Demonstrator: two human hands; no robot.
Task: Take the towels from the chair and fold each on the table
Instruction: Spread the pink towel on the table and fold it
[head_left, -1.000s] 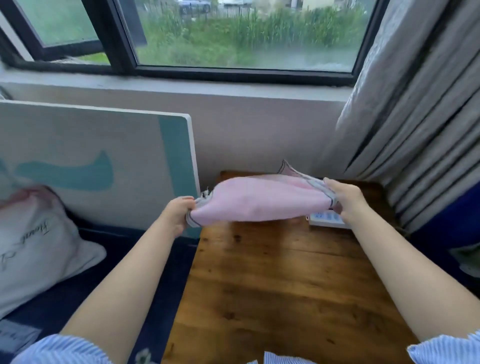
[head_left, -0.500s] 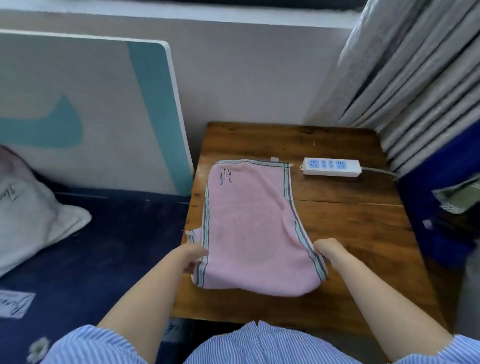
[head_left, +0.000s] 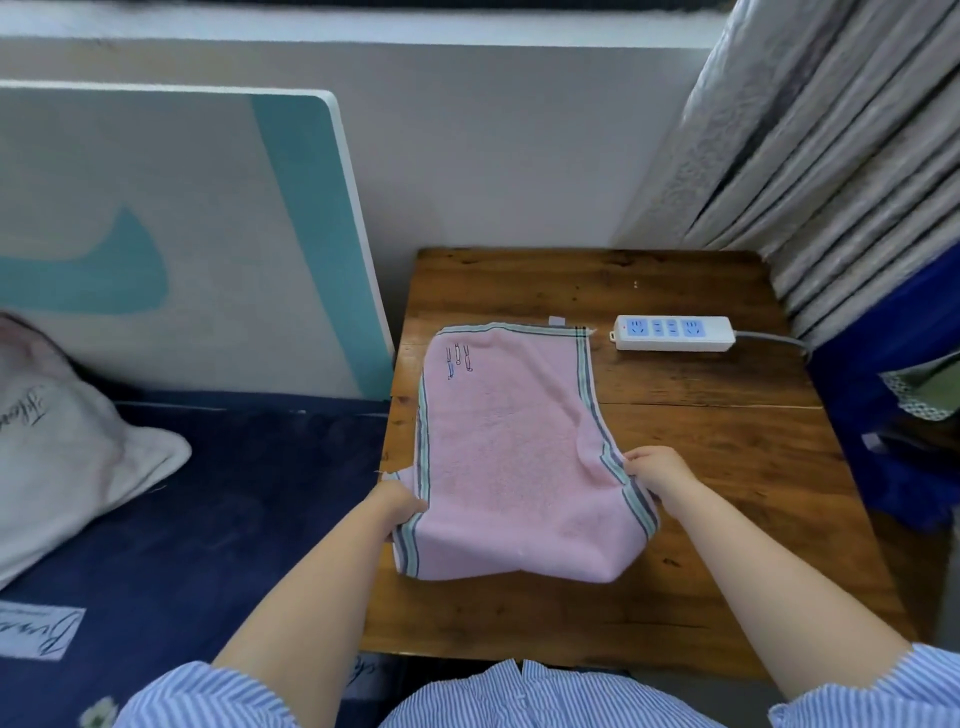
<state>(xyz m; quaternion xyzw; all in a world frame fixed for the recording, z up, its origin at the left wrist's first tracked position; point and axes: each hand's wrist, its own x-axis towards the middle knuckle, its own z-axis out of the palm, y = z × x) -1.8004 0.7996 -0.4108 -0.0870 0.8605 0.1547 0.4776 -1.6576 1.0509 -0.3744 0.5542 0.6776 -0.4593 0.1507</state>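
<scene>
We had the pink towel (head_left: 511, 457) lying on the wooden table (head_left: 727, 493), toward its left half, with the far edge flat and the near end bunched and slightly raised. The striped borders ran along both long sides, and a small embroidered mark sat near the far left corner. Our left hand (head_left: 397, 501) pinched the left striped border near the table's left edge, fingers curled round the cloth. Our right hand (head_left: 655, 470) gripped the right striped border in the same way, the fabric drawn inward there into a crease. Both hands held the towel at about the same depth, on opposite sides of it.

Beyond the towel's far right corner, just beside it, lay a white power strip (head_left: 674, 334) with 4 blue sockets, its grey cord running off to the right. A grey curtain (head_left: 831, 156) hung behind the table on the right. To the left, a white and teal board (head_left: 182, 234) leaned against the wall, and a white pillow (head_left: 62, 441) rested on a dark blue cover (head_left: 234, 493). Our striped blue sleeves showed at the bottom edge.
</scene>
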